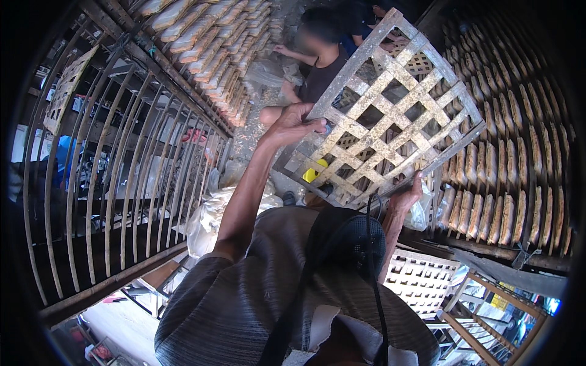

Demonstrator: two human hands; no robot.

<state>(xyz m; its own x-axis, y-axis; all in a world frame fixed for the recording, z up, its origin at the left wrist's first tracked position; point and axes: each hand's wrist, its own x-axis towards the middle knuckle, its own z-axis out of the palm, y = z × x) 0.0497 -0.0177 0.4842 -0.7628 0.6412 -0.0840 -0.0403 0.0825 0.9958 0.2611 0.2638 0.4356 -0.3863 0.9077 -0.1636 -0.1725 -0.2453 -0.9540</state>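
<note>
Both my hands hold up a woven bamboo lattice tray point(383, 79), tilted in front of me, with square gaps between its flat slats and a worn frame around it. My left hand point(294, 126) is closed on its left edge, the thumb lying over the frame. At the lower right edge, my right hand point(408, 196) grips the frame, its fingers partly hidden by the tray. Something small and yellow point(315, 171) shows through the gaps near the lower left corner.
Wooden racks with rows of pale slabs point(488, 213) stand on the right; more slabs point(213, 55) are stacked at upper left. A slatted wooden rack point(122, 177) is on the left. A person point(320, 70) crouches ahead, near plastic sheeting point(265, 74). Another lattice tray point(421, 280) sits behind right.
</note>
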